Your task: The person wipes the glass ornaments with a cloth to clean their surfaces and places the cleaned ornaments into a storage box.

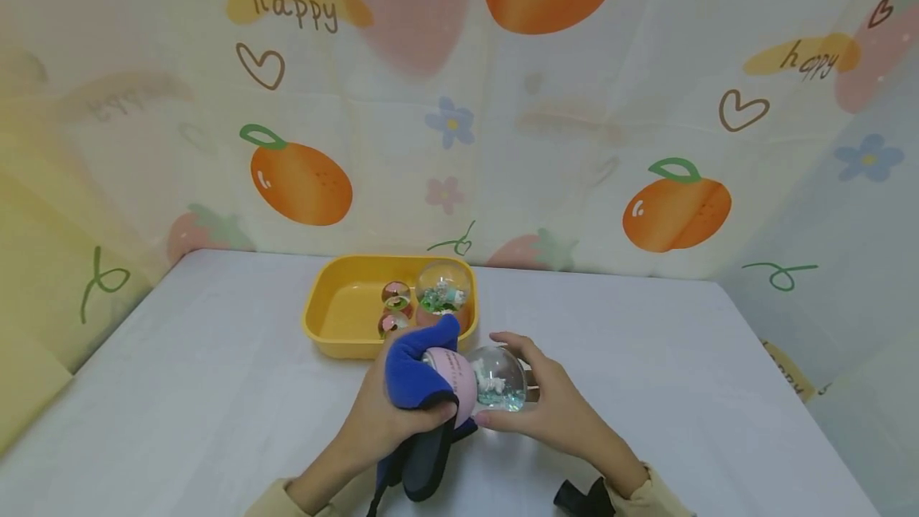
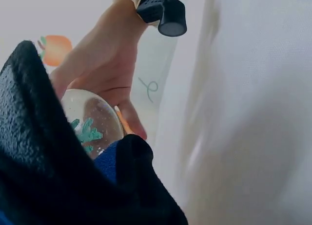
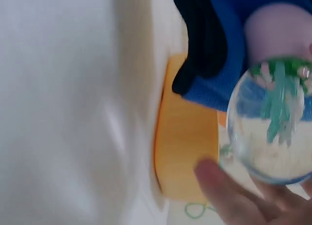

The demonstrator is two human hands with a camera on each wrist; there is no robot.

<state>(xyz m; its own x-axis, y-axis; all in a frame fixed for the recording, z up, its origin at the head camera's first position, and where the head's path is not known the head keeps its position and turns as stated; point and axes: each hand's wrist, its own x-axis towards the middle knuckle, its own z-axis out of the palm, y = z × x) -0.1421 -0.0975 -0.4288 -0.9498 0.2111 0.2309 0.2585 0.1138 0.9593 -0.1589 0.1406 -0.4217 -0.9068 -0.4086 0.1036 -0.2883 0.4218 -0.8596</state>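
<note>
A snow globe (image 1: pixel 500 380) with a pink base (image 1: pixel 454 377) lies on its side between both hands, over the table's front middle. My left hand (image 1: pixel 391 409) holds a blue cloth piece with black edging (image 1: pixel 419 369) wrapped around the base. My right hand (image 1: pixel 549 393) cups the clear glass ball from the right, thumb below and fingers above. In the right wrist view, green and pink figures show inside the ball (image 3: pixel 275 132). Black flaps (image 1: pixel 431 461) of the cloth piece hang under the left hand. In the left wrist view, the cloth hides most of the left hand.
Behind the hands stands a yellow tray (image 1: pixel 341 309). At its right end sits another snow globe (image 1: pixel 443 294), with small shiny balls (image 1: pixel 396 304) beside it. A white cloth covers the table (image 1: pixel 179 389). A fruit-patterned curtain (image 1: pixel 546 142) hangs behind it.
</note>
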